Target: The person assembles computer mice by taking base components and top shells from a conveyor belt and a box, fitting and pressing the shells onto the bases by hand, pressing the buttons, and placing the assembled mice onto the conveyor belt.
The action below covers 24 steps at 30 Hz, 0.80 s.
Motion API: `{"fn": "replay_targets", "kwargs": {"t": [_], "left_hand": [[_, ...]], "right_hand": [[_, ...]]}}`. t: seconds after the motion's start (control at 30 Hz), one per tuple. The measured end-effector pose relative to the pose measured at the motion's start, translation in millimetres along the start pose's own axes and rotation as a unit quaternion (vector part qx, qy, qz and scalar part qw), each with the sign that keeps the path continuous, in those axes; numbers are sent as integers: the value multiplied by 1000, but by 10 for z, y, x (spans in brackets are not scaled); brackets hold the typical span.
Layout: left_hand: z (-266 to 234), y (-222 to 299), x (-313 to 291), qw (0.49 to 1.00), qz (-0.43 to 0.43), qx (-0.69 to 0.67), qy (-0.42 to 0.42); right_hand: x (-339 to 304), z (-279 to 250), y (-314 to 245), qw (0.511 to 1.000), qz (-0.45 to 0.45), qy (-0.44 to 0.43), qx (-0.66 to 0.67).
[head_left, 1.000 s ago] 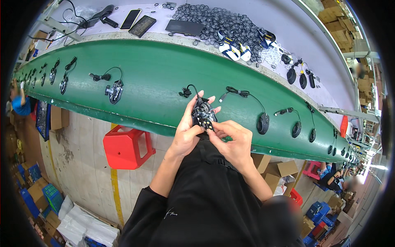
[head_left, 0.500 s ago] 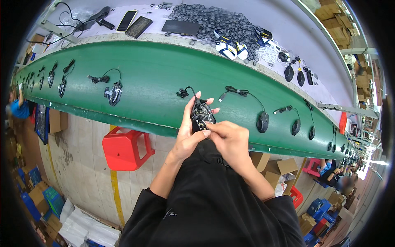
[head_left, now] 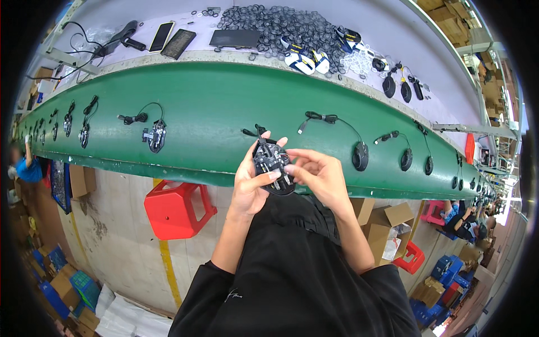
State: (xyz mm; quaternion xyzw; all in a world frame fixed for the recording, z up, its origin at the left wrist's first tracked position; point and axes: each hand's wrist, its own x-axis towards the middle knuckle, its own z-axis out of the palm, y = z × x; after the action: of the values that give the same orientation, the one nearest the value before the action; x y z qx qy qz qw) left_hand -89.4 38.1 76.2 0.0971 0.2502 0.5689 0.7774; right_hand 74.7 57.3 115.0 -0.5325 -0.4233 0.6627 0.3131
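Note:
An opened computer mouse (head_left: 271,163), its circuit board and inner parts bare, is held over the near edge of the green belt. My left hand (head_left: 251,181) cradles it from below and the left, the thumb lying across its lower part. From the right, my right hand (head_left: 321,175) grips its side, thumb on the board and index finger by the upper edge. Whatever small part may sit between those fingertips is hidden. The mouse's bundled black cable (head_left: 255,131) trails beyond the fingers onto the belt (head_left: 208,112).
More opened mice (head_left: 156,136) lie along the belt to the left, closed black mice (head_left: 360,156) to the right. Beyond it, a shelf holds a heap of black rings (head_left: 269,31), white rings (head_left: 356,63) and a phone (head_left: 161,37). A red stool (head_left: 171,216) and cardboard boxes (head_left: 382,224) stand nearby.
The opened mouse has come slightly lower and turned, so more of its board shows. My right fingers have shifted from its lower end up along its right side.

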Motion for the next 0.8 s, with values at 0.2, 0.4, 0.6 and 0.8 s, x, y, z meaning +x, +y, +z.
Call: {"fn": "replay_targets", "kwargs": {"t": [0.2,0.4,0.6,0.8], "left_hand": [[-47,25,-72,999,-20,10,-44],[-119,11,-154,999,-24,28,-39],[49,-185,-57,996,16,89,1],[-48,-348,-30,976,22,214,-20]], "right_hand": [[-59,52,112,962,-128,115,-210],[-149,170,204,968,-139,123,-169],[-262,138,433,916,-278,115,-268],[-242,63,872,957,-236,110,-130]]}}
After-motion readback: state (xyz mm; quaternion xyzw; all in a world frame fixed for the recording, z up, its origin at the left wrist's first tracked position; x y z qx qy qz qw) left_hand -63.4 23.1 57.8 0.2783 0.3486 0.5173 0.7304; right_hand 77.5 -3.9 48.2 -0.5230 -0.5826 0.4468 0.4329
